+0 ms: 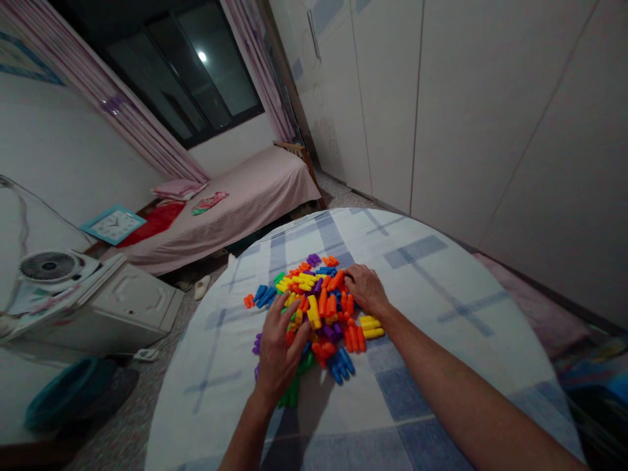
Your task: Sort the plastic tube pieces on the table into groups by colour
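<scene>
A heap of colourful plastic toy blocks (314, 313) with finger-like prongs lies on the cloth-covered round table. My left hand (280, 343) rests over the near left side of the heap, its fingers spread and thumb apart, beside a yellow block (314, 313). On the heap's right edge is my right hand (366, 288), with its fingers loosely curved and the tips against an orange block (337, 281). Neither hand shows a clear grip. Near the front lie a blue block (341, 366) and a green block (289, 394). A yellow block (371, 326) lies below my right hand.
The round table (216, 386) wears a white and blue checked cloth. Beyond it stand a bed (255, 190) and a tall white wardrobe (456, 118). To the left are a small white cabinet (137, 297), a fan (52, 266), a clock (114, 224) and a teal basin (69, 392).
</scene>
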A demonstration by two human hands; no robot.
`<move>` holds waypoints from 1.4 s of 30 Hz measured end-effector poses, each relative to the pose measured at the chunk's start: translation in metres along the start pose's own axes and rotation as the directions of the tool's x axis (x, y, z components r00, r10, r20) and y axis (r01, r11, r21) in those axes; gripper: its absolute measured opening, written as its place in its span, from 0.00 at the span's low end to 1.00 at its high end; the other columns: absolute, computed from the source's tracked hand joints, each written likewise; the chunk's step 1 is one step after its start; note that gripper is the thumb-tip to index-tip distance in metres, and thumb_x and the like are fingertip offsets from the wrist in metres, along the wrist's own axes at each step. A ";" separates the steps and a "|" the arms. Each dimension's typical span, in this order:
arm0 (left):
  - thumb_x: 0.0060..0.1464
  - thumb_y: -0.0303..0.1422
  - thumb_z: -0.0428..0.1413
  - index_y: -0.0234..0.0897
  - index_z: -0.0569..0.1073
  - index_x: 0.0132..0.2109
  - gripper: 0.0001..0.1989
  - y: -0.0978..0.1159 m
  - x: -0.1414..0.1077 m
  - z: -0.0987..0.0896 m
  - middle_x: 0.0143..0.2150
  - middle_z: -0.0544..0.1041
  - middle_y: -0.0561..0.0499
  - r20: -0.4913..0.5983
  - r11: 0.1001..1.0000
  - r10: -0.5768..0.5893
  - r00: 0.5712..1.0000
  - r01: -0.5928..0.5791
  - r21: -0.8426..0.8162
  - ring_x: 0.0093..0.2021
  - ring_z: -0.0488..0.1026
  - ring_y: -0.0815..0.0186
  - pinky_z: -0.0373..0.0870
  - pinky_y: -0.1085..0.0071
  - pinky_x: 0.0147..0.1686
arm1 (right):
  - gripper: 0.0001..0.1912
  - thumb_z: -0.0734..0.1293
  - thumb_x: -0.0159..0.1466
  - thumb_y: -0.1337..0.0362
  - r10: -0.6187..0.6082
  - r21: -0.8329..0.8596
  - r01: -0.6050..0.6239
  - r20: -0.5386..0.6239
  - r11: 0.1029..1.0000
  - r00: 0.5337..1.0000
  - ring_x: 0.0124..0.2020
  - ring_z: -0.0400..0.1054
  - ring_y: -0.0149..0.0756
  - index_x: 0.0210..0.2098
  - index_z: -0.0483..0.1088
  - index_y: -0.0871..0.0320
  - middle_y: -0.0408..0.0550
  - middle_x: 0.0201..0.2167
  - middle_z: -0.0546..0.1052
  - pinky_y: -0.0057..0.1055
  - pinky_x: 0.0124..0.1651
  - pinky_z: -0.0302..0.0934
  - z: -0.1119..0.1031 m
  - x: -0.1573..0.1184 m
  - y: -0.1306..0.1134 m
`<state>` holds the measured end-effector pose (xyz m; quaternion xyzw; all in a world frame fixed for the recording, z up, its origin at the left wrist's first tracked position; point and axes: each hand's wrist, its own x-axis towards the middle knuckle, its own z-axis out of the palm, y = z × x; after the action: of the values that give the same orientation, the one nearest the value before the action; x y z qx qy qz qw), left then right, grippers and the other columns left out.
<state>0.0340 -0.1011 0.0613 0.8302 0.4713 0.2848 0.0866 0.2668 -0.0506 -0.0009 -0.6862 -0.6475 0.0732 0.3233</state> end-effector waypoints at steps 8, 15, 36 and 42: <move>0.50 0.42 0.57 0.46 0.48 0.65 0.39 -0.051 -0.091 0.007 0.68 0.46 0.43 0.007 0.963 -0.244 0.970 0.242 0.116 0.67 0.46 0.49 0.53 0.46 0.60 | 0.11 0.57 0.64 0.66 0.006 0.011 -0.006 0.009 1.000 1.000 0.44 0.64 0.36 0.39 0.70 0.56 0.47 0.40 0.75 0.31 0.46 0.51 0.001 0.001 0.001; 0.49 0.44 0.57 0.41 0.52 0.64 0.38 -0.040 -0.057 0.036 0.67 0.47 0.41 -0.054 0.959 -0.282 0.958 0.281 -0.033 0.67 0.46 0.50 0.53 0.49 0.61 | 0.11 0.57 0.63 0.67 -0.008 0.001 0.008 -0.005 1.000 1.000 0.43 0.64 0.35 0.39 0.70 0.57 0.48 0.40 0.75 0.31 0.45 0.52 0.002 0.002 0.004; 0.57 0.41 0.47 0.35 0.74 0.42 0.17 -0.100 0.002 0.033 0.40 0.77 0.48 -0.335 0.809 -0.565 0.754 0.427 -0.403 0.42 0.72 0.64 0.67 0.68 0.44 | 0.16 0.55 0.61 0.62 -0.067 0.078 0.069 -0.020 0.995 0.998 0.42 0.65 0.40 0.39 0.73 0.57 0.50 0.39 0.75 0.37 0.46 0.57 0.006 0.008 0.019; 0.57 0.35 0.48 0.36 0.75 0.41 0.13 -0.094 0.010 0.033 0.40 0.76 0.49 -0.324 0.848 -0.526 0.786 0.456 -0.270 0.41 0.72 0.65 0.67 0.70 0.44 | 0.18 0.55 0.58 0.59 -0.046 0.061 0.047 -0.014 0.997 0.999 0.40 0.64 0.41 0.38 0.73 0.58 0.52 0.38 0.75 0.38 0.45 0.57 0.005 0.012 0.022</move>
<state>-0.0127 -0.0382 -0.0011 0.5942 0.6519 0.4508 0.1370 0.2850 -0.0369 -0.0126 -0.6611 -0.6588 0.0813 0.3497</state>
